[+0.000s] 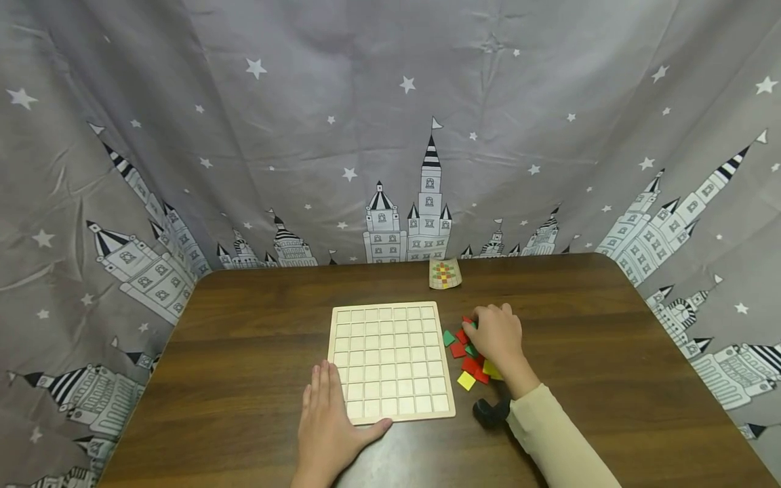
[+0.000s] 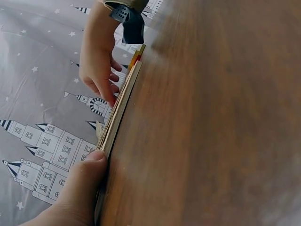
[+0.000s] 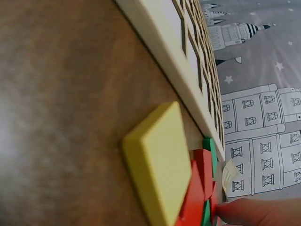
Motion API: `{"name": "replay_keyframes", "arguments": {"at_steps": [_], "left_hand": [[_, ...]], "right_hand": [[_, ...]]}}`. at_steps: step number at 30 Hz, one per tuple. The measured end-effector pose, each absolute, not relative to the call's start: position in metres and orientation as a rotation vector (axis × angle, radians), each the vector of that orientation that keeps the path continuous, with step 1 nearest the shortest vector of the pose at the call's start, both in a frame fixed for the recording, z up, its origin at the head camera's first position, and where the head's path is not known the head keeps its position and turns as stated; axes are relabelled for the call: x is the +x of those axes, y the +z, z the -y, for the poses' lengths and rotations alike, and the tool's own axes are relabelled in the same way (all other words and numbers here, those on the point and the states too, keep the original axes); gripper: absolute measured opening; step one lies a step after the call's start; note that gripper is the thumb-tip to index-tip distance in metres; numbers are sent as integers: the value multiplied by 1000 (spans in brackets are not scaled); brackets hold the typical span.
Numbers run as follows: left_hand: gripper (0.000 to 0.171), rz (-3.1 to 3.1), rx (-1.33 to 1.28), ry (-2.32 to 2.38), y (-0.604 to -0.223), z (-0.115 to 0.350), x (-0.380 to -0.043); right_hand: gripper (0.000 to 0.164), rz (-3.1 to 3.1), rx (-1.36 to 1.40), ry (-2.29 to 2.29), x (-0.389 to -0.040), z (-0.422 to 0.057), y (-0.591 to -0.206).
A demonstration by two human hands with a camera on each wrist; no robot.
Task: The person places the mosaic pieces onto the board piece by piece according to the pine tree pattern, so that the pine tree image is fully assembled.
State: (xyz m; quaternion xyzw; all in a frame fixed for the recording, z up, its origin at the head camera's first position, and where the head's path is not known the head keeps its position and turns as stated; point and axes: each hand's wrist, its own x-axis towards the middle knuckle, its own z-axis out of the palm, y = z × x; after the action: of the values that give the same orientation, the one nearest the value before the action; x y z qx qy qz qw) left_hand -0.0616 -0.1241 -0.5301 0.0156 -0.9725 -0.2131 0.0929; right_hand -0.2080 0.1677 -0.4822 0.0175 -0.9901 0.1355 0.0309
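A square pale wooden grid board point(image 1: 390, 360) lies on the table. My left hand point(image 1: 332, 427) rests at its near left corner, fingers straight along the left side and thumb point(image 2: 89, 169) at the near edge. Right of the board is a loose pile of flat red, green and yellow tiles. My right hand point(image 1: 499, 335) reaches over its far part, thumb and forefinger pinching a red tile point(image 1: 466, 318), mostly hidden by the fingers. Nearest the person lies a yellow tile point(image 1: 466, 380), large in the right wrist view. A green tile point(image 1: 448, 338) lies beside the board.
A small card point(image 1: 445, 274) with a coloured grid pattern stands at the table's back edge. Behind the brown wooden table point(image 1: 244, 352) hangs a grey curtain point(image 1: 293, 135) with castles and stars. A black wrist device point(image 1: 490, 412) sits by the right sleeve.
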Motion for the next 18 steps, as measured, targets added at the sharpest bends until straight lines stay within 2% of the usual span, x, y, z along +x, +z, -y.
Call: {"name": "replay_keyframes", "arguments": {"at_steps": [18], "left_hand": [[146,2905,62,-630,-534,124,-61]], "right_hand": [[26,3114,67,590,-220,-167,-481]]}}
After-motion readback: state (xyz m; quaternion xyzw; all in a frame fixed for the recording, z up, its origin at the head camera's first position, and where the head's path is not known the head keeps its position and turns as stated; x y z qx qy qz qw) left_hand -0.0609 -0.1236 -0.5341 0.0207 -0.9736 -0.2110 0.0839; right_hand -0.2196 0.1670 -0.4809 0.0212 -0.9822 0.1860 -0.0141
